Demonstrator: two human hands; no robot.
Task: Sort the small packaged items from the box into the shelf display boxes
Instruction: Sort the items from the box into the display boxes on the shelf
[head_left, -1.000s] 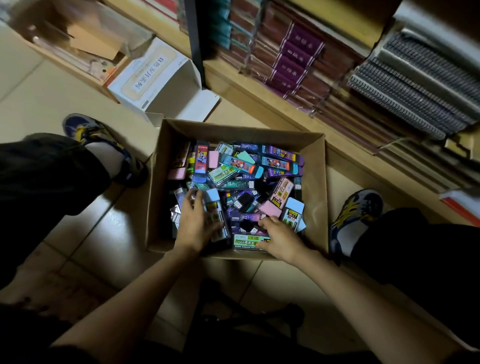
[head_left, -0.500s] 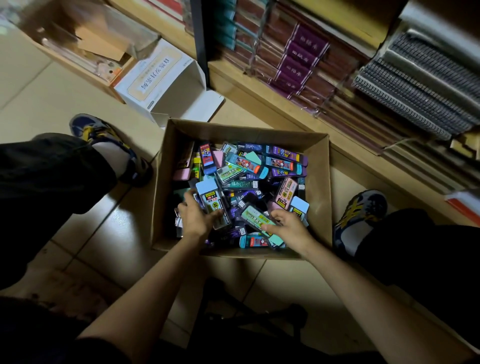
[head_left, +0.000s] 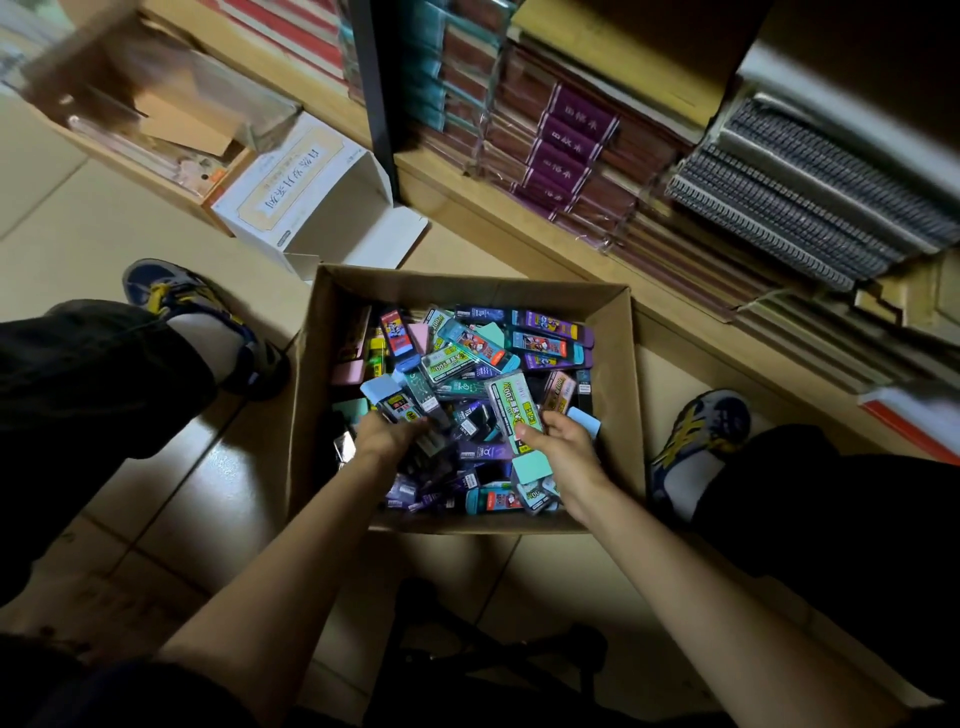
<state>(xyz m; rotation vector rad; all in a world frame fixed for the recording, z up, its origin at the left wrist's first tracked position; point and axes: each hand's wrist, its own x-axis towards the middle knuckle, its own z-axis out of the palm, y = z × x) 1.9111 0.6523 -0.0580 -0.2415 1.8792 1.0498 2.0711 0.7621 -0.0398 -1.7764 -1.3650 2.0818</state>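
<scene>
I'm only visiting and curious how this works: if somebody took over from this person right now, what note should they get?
Left hand: grips a light blue packet over the cardboard box.
Right hand: pinches a green packet by its near end.
The cardboard box sits on the floor between the feet, heaped with packets.
Done: no packet shows in the open white box by the shelf.
Left: nearly everything. Place these two, then keep sorting.

Probably a stationery shop. Low wooden shelves (head_left: 519, 234) hold stacked spiral notebooks (head_left: 810, 208) and wrapped purple-banded books (head_left: 566, 140). A cardboard box (head_left: 618, 364) of packaged stock (head_left: 467, 358) sits on the tiled floor (head_left: 104, 218).
</scene>
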